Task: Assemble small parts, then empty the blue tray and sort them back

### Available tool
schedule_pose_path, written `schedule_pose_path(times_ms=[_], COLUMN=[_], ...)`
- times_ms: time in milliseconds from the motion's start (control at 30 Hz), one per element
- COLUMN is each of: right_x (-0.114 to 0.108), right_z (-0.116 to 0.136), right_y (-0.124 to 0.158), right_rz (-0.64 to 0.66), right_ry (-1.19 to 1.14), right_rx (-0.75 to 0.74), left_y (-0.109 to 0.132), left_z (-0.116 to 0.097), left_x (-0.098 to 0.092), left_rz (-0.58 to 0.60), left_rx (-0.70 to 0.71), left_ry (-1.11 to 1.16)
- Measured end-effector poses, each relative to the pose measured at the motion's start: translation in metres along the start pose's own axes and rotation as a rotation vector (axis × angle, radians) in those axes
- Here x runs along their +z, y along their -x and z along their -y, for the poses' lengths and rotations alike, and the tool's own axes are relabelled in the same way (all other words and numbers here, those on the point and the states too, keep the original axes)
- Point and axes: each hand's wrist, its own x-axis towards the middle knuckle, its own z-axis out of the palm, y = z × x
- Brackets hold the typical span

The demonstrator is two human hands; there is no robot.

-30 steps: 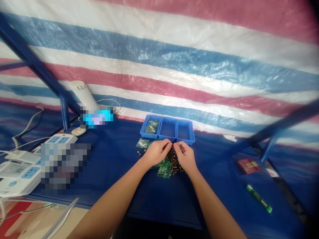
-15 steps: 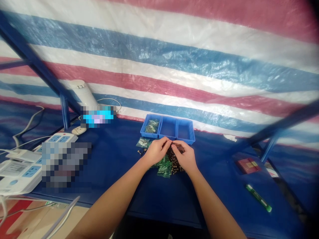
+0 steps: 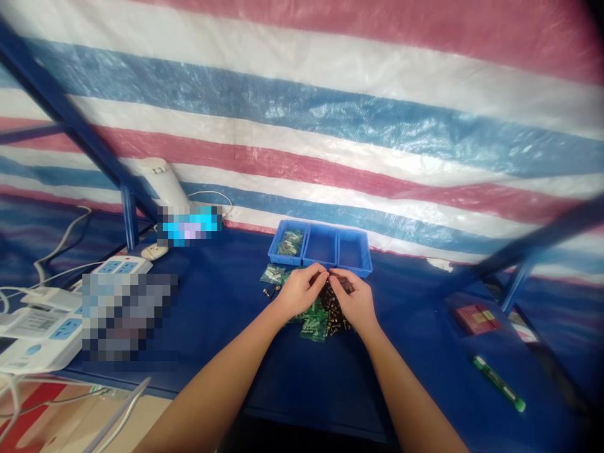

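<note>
My left hand (image 3: 302, 290) and my right hand (image 3: 356, 301) meet fingertip to fingertip over a heap of small dark screws (image 3: 331, 313) on the blue table. Both hands are pinched closed; what sits between the fingers is too small to make out. Small green plastic bags (image 3: 312, 322) lie under and just in front of my left hand, and one more small bag (image 3: 272, 273) lies to its left. Right behind the hands stands a blue tray (image 3: 321, 246) with three compartments; the left compartment holds filled small bags (image 3: 289, 242).
White power strips (image 3: 44, 318) with cables lie at the left edge. A white lamp base (image 3: 158, 179) stands at the back left. A red box (image 3: 476, 316) and a green pen (image 3: 499, 392) lie at the right. Blue frame bars slant across both sides.
My hands have stayed pinched together over the screw heap, with only small finger movements. The view has shifted slightly, so everything sits a little lower and to the right.
</note>
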Motion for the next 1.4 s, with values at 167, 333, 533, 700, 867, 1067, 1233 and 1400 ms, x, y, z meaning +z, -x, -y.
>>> schedule_pose_path(times_ms=[167,333,533,700,867,1067,1233,1400], right_x=[-0.0002,-0.0011,-0.0001,0.001,-0.0003,0.0001,0.0008,-0.0007], right_z=[-0.0006,-0.0012,0.001,0.0001,0.0007,0.0016,0.002,0.0034], right_y=[0.0004,-0.0005,0.0,0.0004,0.0001,-0.0001,0.0002,0.0003], right_rz=[-0.037,-0.044,-0.035,-0.033,-0.051,-0.049,-0.038,-0.04], right_ry=[0.004,0.02,0.002,0.007,0.024,0.015,0.008,0.023], right_rx=[-0.008,-0.01,-0.021,-0.04,-0.026,-0.025,-0.038,-0.019], left_y=[-0.0005,-0.0009,-0.0014,-0.0018,-0.0014,-0.0016,-0.0021,-0.001], left_z=[0.001,0.0013,0.0031,0.003,0.0004,0.0009,0.0005,0.0], left_x=[-0.0001,0.0009,0.0013,0.0012,0.0008,-0.0001,-0.0003,0.0003], left_rz=[-0.004,-0.028,-0.017,-0.011,-0.028,-0.012,0.006,-0.028], left_rx=[0.007,0.005,0.001,-0.024,-0.027,-0.012,-0.002,-0.02], left_ry=[-0.045,-0.069,-0.05,-0.04,-0.031,-0.018,-0.031,-0.012])
